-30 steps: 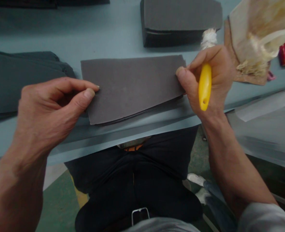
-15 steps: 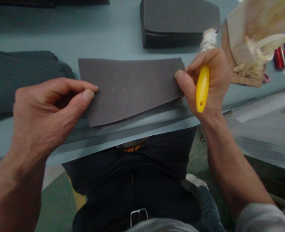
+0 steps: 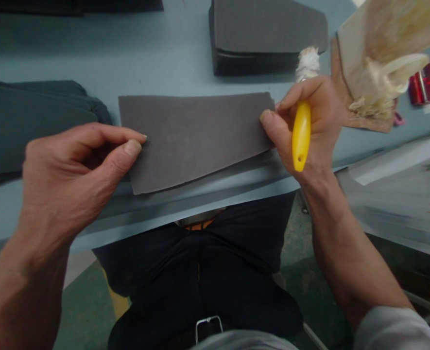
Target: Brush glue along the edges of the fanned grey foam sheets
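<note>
A dark grey foam sheet, straight along its far edge and slanting along its near edge, spans between my two hands above the table's front. My left hand is closed at its left end, thumb and index fingertips together over the sheet; its other fingers are mostly hidden. At the right end, my right hand pinches the sheet, thumb on top. The same hand also holds a brush with a yellow handle, its white-wrapped end pointing away from me.
A stack of similar grey pieces lies at the back, and dark folded fabric at the left. To the right are a glue-crusted plastic container on a brown board and a red can. The table is pale blue.
Both hands still hold the sheet in nearly the same place. The sheet has tilted slightly, and less of a second layer shows under its near edge. The view has shifted a little.
</note>
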A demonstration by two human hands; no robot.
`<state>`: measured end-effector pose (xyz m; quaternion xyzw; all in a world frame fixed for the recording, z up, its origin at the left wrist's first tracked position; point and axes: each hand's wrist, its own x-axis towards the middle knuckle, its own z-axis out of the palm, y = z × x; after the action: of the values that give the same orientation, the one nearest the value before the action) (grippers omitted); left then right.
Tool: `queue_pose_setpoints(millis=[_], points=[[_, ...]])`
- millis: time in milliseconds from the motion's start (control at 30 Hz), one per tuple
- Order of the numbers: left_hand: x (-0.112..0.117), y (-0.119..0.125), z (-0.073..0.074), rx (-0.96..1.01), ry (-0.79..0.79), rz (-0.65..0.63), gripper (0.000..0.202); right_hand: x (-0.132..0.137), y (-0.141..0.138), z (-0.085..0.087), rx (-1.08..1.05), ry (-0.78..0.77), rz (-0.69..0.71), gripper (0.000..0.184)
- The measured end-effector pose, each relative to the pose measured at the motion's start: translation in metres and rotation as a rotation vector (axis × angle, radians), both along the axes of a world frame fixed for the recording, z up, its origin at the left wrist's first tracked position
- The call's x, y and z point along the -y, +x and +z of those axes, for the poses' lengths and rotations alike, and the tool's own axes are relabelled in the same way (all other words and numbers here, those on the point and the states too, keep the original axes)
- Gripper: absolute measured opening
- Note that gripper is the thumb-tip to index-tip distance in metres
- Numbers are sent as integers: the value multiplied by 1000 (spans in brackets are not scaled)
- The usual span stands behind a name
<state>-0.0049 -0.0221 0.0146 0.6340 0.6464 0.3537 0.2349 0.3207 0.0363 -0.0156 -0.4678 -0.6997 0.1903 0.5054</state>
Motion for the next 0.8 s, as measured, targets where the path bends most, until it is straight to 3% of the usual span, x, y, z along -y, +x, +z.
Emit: queue_pose_setpoints(millis=[333, 600, 800], points=[[-1, 4, -2, 75, -13, -6, 21, -3, 1, -6, -30, 63, 37, 36], [0, 2, 4, -30, -35, -73, 24, -5, 9, -11, 5, 55, 19, 38], [2, 1, 0, -53, 8, -112, 22, -1, 4, -8, 4, 65, 13, 35]])
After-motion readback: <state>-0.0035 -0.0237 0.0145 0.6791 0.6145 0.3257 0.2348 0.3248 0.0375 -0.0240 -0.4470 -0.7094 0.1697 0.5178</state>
